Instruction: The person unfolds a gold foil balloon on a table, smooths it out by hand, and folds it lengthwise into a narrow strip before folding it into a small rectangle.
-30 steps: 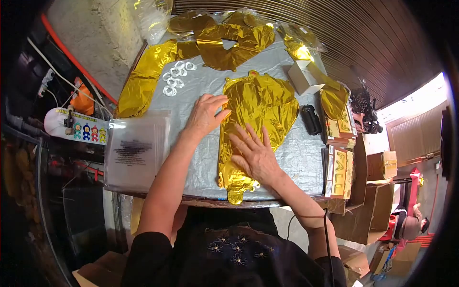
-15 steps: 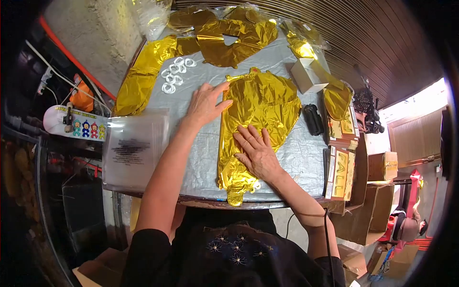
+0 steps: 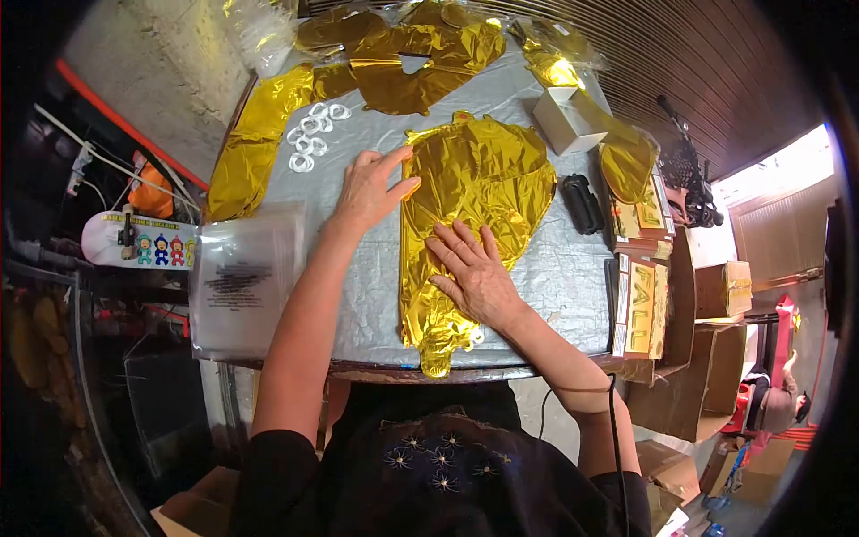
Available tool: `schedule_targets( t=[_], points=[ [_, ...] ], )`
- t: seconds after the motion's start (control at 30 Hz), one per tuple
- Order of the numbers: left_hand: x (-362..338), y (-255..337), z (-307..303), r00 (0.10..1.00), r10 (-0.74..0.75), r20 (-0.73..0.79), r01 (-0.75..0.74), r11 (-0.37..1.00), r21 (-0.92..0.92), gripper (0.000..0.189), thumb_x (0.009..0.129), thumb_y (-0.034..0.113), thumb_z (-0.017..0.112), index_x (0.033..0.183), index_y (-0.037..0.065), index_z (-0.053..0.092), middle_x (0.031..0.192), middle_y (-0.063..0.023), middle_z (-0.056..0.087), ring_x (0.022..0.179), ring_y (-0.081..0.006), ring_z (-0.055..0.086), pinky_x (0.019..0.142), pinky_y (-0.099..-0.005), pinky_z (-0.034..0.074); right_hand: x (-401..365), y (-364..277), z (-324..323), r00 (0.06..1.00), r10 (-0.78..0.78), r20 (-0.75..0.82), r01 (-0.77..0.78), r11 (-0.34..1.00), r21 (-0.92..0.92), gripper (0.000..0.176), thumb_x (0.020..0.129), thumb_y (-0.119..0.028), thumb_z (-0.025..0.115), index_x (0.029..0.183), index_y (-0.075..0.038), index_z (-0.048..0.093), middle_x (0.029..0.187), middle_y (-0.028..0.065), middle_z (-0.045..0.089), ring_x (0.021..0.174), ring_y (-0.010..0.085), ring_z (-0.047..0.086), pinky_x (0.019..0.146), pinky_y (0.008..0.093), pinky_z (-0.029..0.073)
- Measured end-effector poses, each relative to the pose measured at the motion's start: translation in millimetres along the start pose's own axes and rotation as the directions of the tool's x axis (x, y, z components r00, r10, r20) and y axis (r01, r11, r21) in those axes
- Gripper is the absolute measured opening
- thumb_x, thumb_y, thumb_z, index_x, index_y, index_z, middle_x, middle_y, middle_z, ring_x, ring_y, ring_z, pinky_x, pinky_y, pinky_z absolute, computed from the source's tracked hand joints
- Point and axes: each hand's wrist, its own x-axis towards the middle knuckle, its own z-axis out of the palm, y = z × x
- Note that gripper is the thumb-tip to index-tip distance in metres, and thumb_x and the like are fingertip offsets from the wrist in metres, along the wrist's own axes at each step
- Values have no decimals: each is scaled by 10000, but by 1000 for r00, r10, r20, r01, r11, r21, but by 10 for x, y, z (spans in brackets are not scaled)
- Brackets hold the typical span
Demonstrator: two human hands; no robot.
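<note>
A gold foil balloon (image 3: 483, 166), flat and folded over along its left side, lies on the silver-covered table in front of me. My right hand (image 3: 476, 276) rests on its lower middle with fingers spread and palm down. At the upper left edge of the foil is my left hand (image 3: 371, 188), thumb and forefinger stretched apart, their tips touching or right beside that edge. A narrow foil tail points toward me at the table's front rim. Beside the tail, a small white ring-like piece (image 3: 474, 337) shows partly.
White ribbon coils (image 3: 302, 162) lie at upper left, above a stack of clear plastic bags (image 3: 242, 286). More gold foil balloons (image 3: 394, 85) spread along the back. On the right are a white open box (image 3: 568, 121), a black object (image 3: 583, 204) and printed packets (image 3: 640, 304). A person (image 3: 780, 407) is far right.
The whole view has shifted slightly, so the table's contents appear a little higher and further left. Both hands keep nearly the same places on the foil balloon.
</note>
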Motion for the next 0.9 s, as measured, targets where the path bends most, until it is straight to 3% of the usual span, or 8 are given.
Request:
schedule_targets(
  t=[0.4,0.47,0.5,0.57,0.67,0.83,0.9],
  points=[
    [4,31,1,999,23,24,-24,999,40,575,916,329,788,1445,178,619,1296,-35,719,1124,-277,586,1037,-438,440,-20,28,70,1000,-13,-24,13,1000,0,592,1047,-403,589,1559,-130,472,1659,96,393,1550,347,325,1258,609,208],
    [35,161,-44,979,145,-143,-126,983,130,472,939,251,757,1390,145,664,1323,-79,716,1150,-289,608,1040,-434,463,-22,41,88,1000,-11,-26,11,1000,-3,594,1048,-405,586,1560,-126,471,1660,97,391,1550,346,323,1260,609,204],
    [69,231,-44,979,152,-138,-134,982,131,472,939,251,757,1390,145,664,1323,-79,716,1150,-289,608,1040,-434,463,-22,45,103,1000,-15,-21,15,1000,-5,596,1050,-407,582,1562,-123,469,1661,98,389,1551,345,322,1261,608,200],
    [114,401,37,970,232,-74,-233,972,-14,355,950,148,720,1301,97,714,1325,-130,713,1177,-327,637,1032,-427,502,-20,56,141,999,-17,-44,16,1000,-7,578,1054,-418,569,1536,-109,498,1644,107,411,1547,342,330,1261,609,199],
    [126,589,313,969,234,-84,-245,957,-158,299,944,77,698,1240,57,735,1294,-159,719,1193,-364,648,1020,-421,530,-25,46,140,998,-24,-62,24,1000,-8,568,1056,-432,559,1512,-95,528,1626,116,436,1543,337,340,1262,608,197],
    [172,526,559,972,222,-72,-230,960,-161,302,971,102,691,1262,27,713,1332,-163,697,1250,-382,623,1041,-436,521,-25,49,133,998,-20,-66,20,1000,-2,581,1050,-438,567,1516,-93,527,1625,118,437,1540,336,345,1263,609,195],
    [138,479,596,965,248,-84,-254,964,-77,296,979,140,681,1246,18,714,1340,-142,692,1296,-398,583,1086,-463,484,-23,51,136,999,-15,-50,16,1000,13,582,1050,-441,566,1515,-94,529,1631,117,430,1541,335,343,1264,609,194]
  ],
)
